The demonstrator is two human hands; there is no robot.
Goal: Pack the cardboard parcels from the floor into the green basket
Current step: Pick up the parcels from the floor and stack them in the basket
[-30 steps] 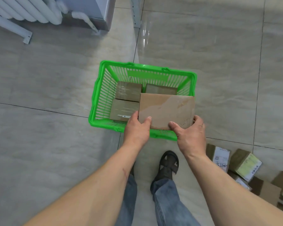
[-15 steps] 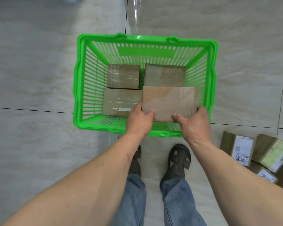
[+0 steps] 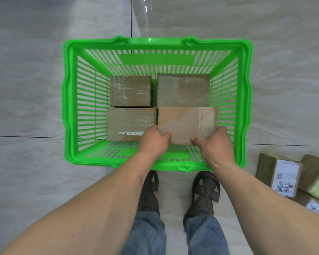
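Green basket [image 3: 67, 107]: plastic, slatted walls, standing on the pale tile floor [image 3: 26, 70], near rim just in front of two sandalled feet.
Held parcel [image 3: 187, 124]: brown cardboard, taped, in the basket's near right corner, flat side up, touching the near left parcel along its left edge; resting on the bottom or held just above it, cannot tell.
Left hand [image 3: 153, 142]: gripping the held parcel's near left corner, thumb on top, fingers curled round the left edge and hidden beyond that.
Right hand [image 3: 216, 143]: gripping the near right corner, thumb on top, fingers wrapped round the right side.
Near left parcel [image 3: 129, 122]: cardboard with clear tape and a narrow white strip, flat on the basket bottom at the near left.
Far left parcel [image 3: 130, 91]: darker cardboard, taped, at the far left of the bottom.
Far right parcel [image 3: 182, 89]: taped cardboard at the far right, just behind the held parcel.
Floor parcels [image 3: 285, 179]: several labelled cardboard boxes lying bunched on the tiles to the right of the basket's near right corner, apart from it.
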